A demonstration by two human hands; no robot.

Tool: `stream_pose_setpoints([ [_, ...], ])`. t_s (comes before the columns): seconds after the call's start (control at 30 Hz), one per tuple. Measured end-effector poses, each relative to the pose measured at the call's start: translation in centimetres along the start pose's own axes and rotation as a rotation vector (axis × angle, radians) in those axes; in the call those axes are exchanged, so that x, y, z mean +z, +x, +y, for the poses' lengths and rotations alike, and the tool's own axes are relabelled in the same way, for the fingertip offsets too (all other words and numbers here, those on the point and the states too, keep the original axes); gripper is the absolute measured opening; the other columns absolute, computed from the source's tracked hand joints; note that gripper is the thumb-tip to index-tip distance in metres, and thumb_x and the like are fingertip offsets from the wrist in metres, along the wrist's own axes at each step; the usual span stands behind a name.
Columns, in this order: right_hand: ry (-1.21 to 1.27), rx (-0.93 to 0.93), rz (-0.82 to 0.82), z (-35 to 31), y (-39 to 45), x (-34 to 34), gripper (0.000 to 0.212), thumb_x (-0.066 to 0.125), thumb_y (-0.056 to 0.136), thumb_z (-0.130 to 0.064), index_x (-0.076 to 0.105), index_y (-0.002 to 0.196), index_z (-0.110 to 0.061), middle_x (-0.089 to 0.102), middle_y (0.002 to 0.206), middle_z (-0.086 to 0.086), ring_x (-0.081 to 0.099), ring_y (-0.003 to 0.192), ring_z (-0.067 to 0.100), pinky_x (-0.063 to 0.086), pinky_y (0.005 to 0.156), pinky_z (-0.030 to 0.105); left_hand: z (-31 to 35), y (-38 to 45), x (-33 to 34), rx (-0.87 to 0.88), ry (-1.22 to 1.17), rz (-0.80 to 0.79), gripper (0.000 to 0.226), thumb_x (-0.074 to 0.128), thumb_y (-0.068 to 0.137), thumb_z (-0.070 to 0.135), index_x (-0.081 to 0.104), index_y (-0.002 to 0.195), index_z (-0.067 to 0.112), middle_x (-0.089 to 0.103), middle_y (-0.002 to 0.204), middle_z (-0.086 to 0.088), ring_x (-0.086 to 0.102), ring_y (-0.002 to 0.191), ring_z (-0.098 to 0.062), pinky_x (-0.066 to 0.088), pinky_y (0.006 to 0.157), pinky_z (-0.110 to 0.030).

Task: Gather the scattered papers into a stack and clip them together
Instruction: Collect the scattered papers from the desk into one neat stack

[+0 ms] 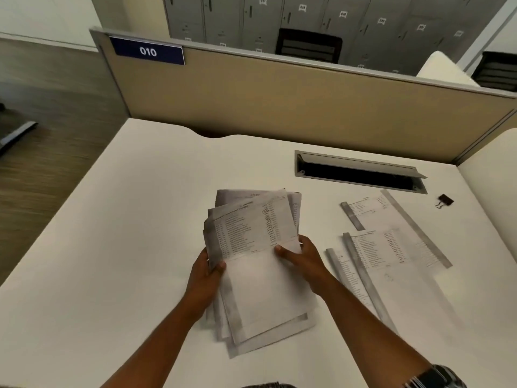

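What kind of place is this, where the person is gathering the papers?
Most likely an office. The white desk stands against a partition panel with a blue sign reading 010, and numbered grey lockers line the wall behind it.
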State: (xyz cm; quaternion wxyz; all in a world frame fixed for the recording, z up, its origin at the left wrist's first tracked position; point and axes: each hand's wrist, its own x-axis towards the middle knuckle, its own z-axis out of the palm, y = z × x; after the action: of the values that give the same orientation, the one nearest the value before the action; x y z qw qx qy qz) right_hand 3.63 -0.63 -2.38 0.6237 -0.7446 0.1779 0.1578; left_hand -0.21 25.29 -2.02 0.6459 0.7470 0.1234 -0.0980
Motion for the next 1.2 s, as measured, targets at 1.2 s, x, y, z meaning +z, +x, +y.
stream_pose_setpoints([
  [1.2, 0.185, -0.506, 0.384, -4.5, -8.7, 1.6, 0.042, 0.072, 0.085, -0.004, 0.059, 0.123, -0.016, 0.07, 0.107, -0.002, 0.069, 0.099, 0.013, 0.058, 0.078, 0.025, 8.5, -3.5, 2.8, 0.549, 0.057, 0.207, 0.019, 0.053, 0.097, 0.02, 0.049, 0.114, 0.026, 0.061, 0.097, 0.03, 0.061, 0.089, 0.002, 0.048, 0.069, -0.015],
])
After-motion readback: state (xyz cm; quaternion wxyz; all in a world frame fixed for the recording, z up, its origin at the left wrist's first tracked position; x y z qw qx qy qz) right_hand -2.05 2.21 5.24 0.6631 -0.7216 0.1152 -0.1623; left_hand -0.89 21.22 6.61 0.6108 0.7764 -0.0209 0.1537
